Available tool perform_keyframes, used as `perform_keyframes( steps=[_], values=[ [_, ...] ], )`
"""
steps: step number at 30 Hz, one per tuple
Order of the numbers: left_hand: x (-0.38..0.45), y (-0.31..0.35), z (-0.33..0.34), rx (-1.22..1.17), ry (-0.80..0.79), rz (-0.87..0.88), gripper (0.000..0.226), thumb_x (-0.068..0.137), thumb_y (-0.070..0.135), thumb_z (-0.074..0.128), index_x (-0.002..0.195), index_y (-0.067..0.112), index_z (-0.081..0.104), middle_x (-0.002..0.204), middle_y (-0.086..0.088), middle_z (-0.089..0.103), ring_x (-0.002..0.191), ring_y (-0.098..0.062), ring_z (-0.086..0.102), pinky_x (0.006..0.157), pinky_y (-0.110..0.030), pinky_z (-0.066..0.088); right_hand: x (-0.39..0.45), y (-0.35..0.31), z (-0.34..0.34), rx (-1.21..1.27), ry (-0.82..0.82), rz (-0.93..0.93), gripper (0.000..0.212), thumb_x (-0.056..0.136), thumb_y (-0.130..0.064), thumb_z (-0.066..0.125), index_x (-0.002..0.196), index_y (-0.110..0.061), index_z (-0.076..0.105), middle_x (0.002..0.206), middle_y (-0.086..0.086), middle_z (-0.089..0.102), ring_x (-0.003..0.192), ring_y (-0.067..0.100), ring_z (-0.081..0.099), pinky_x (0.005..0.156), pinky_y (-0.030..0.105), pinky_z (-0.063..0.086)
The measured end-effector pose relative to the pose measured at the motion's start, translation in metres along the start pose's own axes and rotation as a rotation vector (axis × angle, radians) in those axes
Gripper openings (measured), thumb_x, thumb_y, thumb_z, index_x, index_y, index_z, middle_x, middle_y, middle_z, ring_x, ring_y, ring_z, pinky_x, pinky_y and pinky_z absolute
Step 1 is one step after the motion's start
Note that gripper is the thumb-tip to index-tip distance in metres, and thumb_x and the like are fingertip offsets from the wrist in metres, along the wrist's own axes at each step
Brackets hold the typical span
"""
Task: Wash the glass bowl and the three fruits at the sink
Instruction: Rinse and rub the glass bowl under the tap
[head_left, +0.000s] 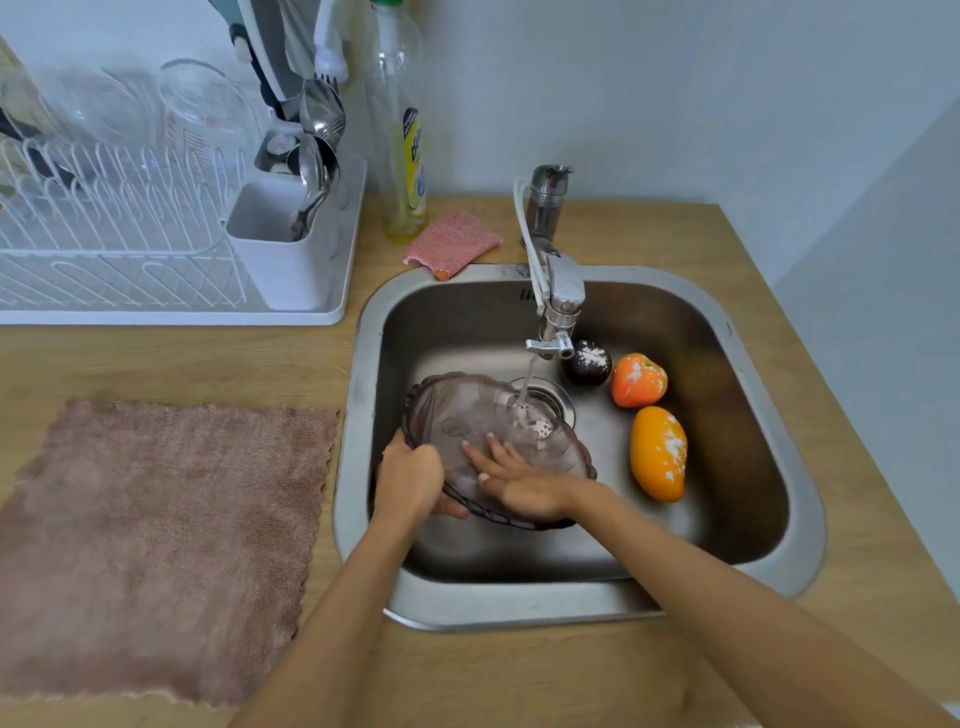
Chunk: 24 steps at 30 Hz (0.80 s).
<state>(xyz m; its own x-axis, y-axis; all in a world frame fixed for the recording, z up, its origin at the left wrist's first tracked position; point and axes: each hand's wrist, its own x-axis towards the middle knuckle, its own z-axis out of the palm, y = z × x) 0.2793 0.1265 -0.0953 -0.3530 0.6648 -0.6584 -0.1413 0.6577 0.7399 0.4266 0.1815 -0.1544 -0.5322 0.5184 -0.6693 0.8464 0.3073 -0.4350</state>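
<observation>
Both hands (410, 480) on glass bowl (470, 415)

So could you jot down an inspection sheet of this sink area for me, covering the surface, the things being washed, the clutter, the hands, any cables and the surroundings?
Surface: wooden counter with a steel sink set in it; tap running.
Job's things: glass bowl under the stream; dark fruit, orange fruit and yellow fruit lie in the sink, all with white specks.
Clutter: brown cloth, pink sponge, soap bottle, dish rack with glasses and cutlery.
Hands: left hand has a grip on the bowl's rim; right hand lies flat inside the bowl.
Cables: white hose along the tap.
Surroundings: plain pale walls.
</observation>
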Motion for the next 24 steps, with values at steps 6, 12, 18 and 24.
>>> perform_keyframes(
  steps=[6,12,18,24],
  values=[
    [0.000,-0.002,0.002,-0.067,-0.054,-0.109,0.053,0.081,-0.008,0.048,0.132,0.005,0.044,0.114,-0.020,0.059,0.087,-0.047,0.067,0.065,-0.051,0.060,0.009,0.021,-0.018,-0.180,0.112,0.036,0.051,0.104,-0.038,0.011,0.152,-0.034,-0.006,0.160,-0.001,-0.019,0.148,0.021,-0.016,0.116,0.042,-0.013],
    [0.000,0.001,0.000,-0.103,-0.085,-0.174,0.070,0.072,-0.010,0.053,0.138,0.007,0.037,0.124,-0.027,0.056,0.073,-0.051,0.069,0.068,-0.053,0.059,0.010,0.013,-0.015,-0.181,0.003,0.028,0.051,0.104,-0.039,0.010,0.152,-0.035,-0.008,0.160,-0.001,-0.018,0.148,0.022,-0.015,0.115,0.047,-0.014],
    [-0.003,0.001,0.001,-0.142,-0.149,-0.161,0.058,0.085,-0.006,0.034,0.142,0.007,0.036,0.117,-0.027,0.059,0.066,-0.040,0.072,0.057,-0.053,0.059,0.008,0.002,-0.020,-0.225,0.003,-0.070,0.051,0.104,-0.040,0.010,0.151,-0.036,-0.009,0.160,-0.001,-0.017,0.148,0.022,-0.015,0.118,0.046,-0.012],
    [-0.006,0.002,0.002,-0.113,-0.115,-0.180,0.053,0.084,-0.008,0.037,0.135,0.005,0.040,0.127,-0.026,0.052,0.072,-0.052,0.067,0.058,-0.053,0.059,0.006,0.036,-0.035,-0.487,0.130,0.076,0.054,0.104,-0.039,0.010,0.152,-0.032,-0.012,0.160,-0.005,-0.018,0.148,0.017,-0.016,0.116,0.048,-0.014]
  ],
)
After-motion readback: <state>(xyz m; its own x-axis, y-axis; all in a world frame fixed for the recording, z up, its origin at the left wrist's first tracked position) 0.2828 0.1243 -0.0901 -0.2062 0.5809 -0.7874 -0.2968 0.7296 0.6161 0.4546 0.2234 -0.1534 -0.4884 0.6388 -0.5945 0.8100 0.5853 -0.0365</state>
